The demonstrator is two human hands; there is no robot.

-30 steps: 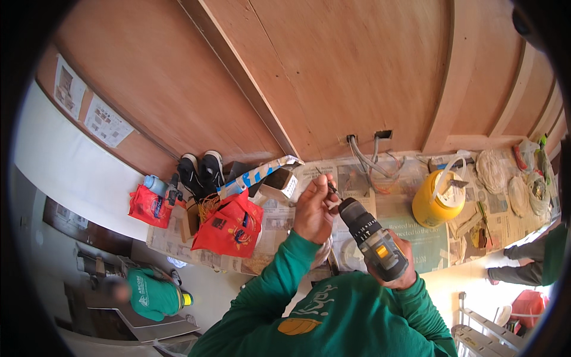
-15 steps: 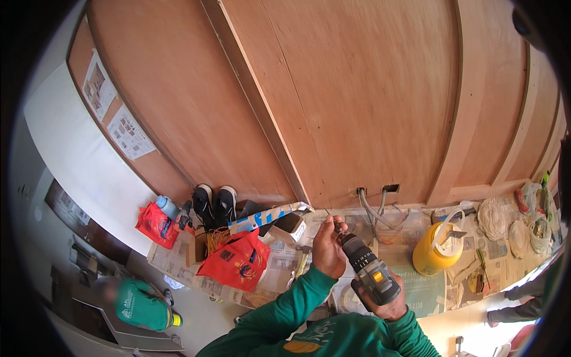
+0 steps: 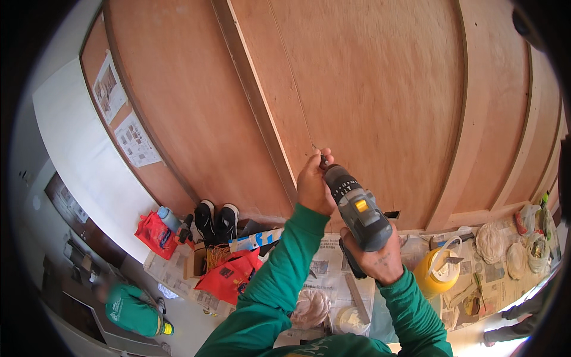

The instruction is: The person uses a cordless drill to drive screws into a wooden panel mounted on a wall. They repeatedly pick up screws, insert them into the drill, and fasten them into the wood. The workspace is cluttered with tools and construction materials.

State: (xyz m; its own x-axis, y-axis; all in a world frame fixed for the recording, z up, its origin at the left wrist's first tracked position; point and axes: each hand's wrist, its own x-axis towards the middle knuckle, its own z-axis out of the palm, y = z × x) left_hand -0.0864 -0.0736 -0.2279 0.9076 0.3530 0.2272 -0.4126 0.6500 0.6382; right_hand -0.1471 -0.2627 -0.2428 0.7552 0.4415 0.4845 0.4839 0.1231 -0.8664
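Note:
A grey and black cordless drill (image 3: 361,215) is raised against the wood panel wall (image 3: 380,107), its nose tilted up and to the left. My right hand (image 3: 383,259) is wrapped round its handle from below. The fingers of my left hand (image 3: 315,185) are closed at the front end, about the chuck and bit holder (image 3: 324,160). A thin bit or screw (image 3: 314,146) sticks out past my left fingertips, close to the panel's vertical seam. Whether its tip touches the wood I cannot tell.
Below the wall, a newspaper-covered bench holds a yellow bucket (image 3: 437,275), red bags (image 3: 229,275), black shoes (image 3: 226,221), a blue bottle (image 3: 168,219) and plastic bags (image 3: 491,239). A wooden batten (image 3: 256,89) runs up the wall. Another person (image 3: 132,310) in green is at lower left.
Both hands have lifted the drill up from over the bench to the wall panel, with my arms stretched further out. The view has shifted slightly.

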